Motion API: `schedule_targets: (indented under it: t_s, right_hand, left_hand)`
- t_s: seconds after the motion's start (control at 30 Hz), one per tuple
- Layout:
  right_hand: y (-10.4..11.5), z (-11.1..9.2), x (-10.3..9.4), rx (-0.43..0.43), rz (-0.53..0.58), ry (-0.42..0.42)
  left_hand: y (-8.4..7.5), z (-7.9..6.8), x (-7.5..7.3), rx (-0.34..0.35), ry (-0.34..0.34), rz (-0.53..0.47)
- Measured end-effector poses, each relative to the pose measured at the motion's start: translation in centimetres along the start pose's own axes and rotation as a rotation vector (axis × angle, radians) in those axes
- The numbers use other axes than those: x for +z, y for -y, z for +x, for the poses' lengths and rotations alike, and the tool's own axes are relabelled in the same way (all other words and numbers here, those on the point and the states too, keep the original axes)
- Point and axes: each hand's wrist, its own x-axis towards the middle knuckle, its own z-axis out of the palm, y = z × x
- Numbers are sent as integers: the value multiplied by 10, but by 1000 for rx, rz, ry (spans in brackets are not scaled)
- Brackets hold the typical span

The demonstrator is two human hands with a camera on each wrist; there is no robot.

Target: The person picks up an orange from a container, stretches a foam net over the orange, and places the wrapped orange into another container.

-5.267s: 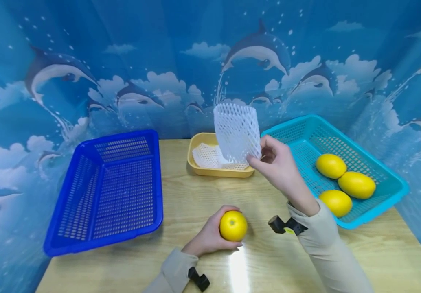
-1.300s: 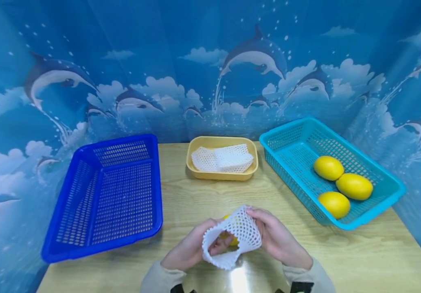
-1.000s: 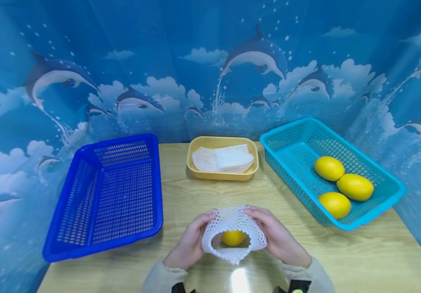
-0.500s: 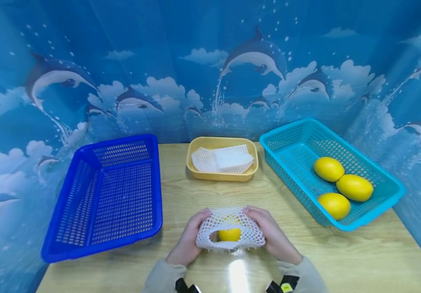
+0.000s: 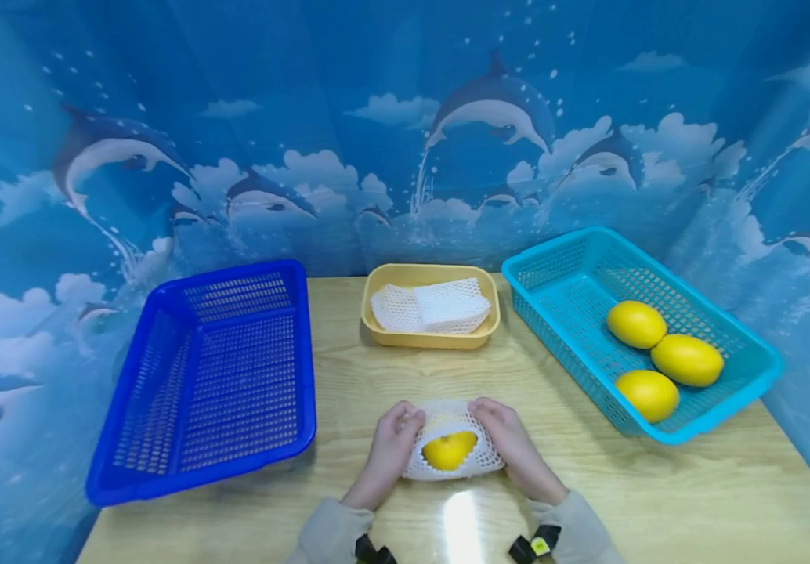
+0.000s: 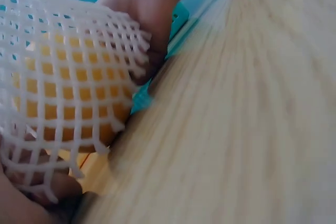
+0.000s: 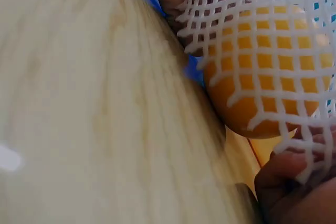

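Net (image 5: 450,413) x1 moved down round 1 ylw fruit (image 5: 450,451), L hand (image 5: 387,450) & R hand (image 5: 515,448) pinching it, 3 others (image 5: 687,360) in bskt (image 5: 577,301).

A tabletop workspace, shown by the dolphin-print backdrop (image 5: 348,63) behind a wood-grain table (image 5: 348,380).

sleeves (image 5: 581,534): light beige | wrist cameras (image 5: 365,547): black, blocky | right-wrist label (image 5: 540,546): yellow-green
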Motion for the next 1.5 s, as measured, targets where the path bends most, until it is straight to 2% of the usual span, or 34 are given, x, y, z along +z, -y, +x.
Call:
schedule_targets:
  t_s: [0.2,0.3,0.47,0.53,0.6,0.67,0.77,0.8,0.83,0.9,1.0,1.1,1.27,1.4,1.5]
  right_hand:
    - [-7,2,5,-124,-55,-24]
    - [-10,1,7,-177,-41,-33]
    - [-12,0,9,-215,-42,-68]
    - [-12,1,10,-207,-21,-73]
    - [-12,1,11,-197,7,-76]
    - [-12,1,11,-187,34,-78]
    - [-11,0,11,-184,49,-83]
    - [-11,0,11,-188,52,-78]
    - [-11,-1,11,-196,52,-76]
    - [-11,-1,11,-220,51,-76]
    - [-12,-2,11,-249,46,-82]
    - [-15,-1,10,-291,0,-111]
    - [-21,0,10,-396,-155,-178]
    - [-21,-1,9,-441,-247,-178]
    - [-19,-2,9,-450,-262,-127]
  left_hand:
    - [8,-7,8,200,-110,96]
    - [11,-7,10,251,-161,152]
    - [14,-5,10,339,-240,259]
    - [15,-3,8,413,-261,309]
    - [15,-3,7,528,-274,346]
    - [16,-4,6,681,-247,345]
    - [15,-5,7,916,-129,333]
    - [16,-5,8,976,-74,330]
    - [16,-5,10,1002,-20,339]
    - [15,-6,13,1002,65,380]
    - [16,-6,17,933,120,428]
    - [18,-6,19,867,122,435]
    - [21,-4,20,801,132,367]
    - [22,-4,21,790,129,337]
    - [22,-4,21,808,104,321]
